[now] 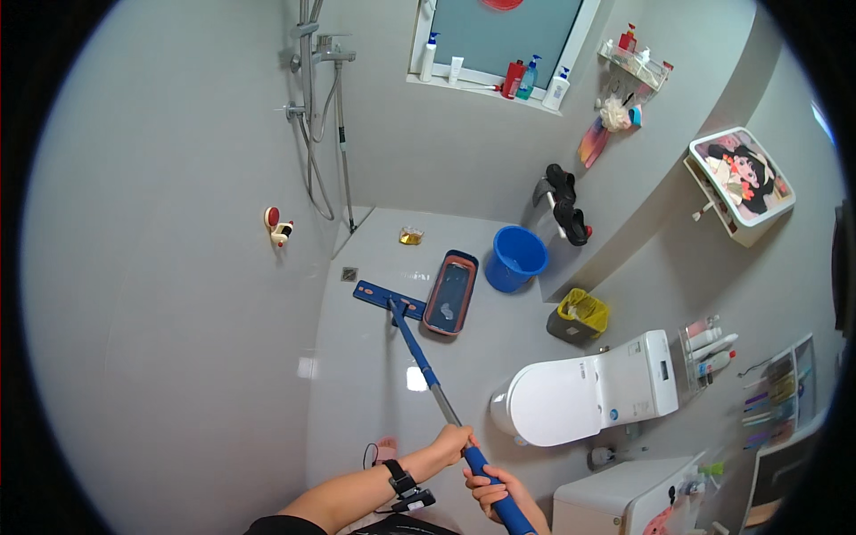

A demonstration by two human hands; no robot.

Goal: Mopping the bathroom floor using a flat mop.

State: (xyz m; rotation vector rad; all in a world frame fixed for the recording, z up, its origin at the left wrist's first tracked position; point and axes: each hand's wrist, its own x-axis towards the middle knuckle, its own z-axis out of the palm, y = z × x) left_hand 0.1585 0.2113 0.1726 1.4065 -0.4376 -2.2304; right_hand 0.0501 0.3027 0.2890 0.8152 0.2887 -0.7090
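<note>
Both of my hands hold a flat mop by its blue-and-silver handle [416, 351]. My left hand [453, 443], with a black strap and small device on its wrist, grips the pole just above the blue grip sleeve. Lower on that sleeve, my right hand [496, 489] has its fingers wrapped around it. The blue mop head [388, 298] lies at floor level, its right end against or very near a long basin [429, 319] with a pinkish inner wall. Some water appears to stand in that basin. The underside of the mop head is hidden.
A blue bucket [515, 264] and a lined trash bin [576, 319] stand right of the basin. The white toilet [555, 401] is nearer on the right. A floor squeegee [345, 160] leans in the far corner. A gold packet [410, 235] and a drain [349, 274] are on the floor.
</note>
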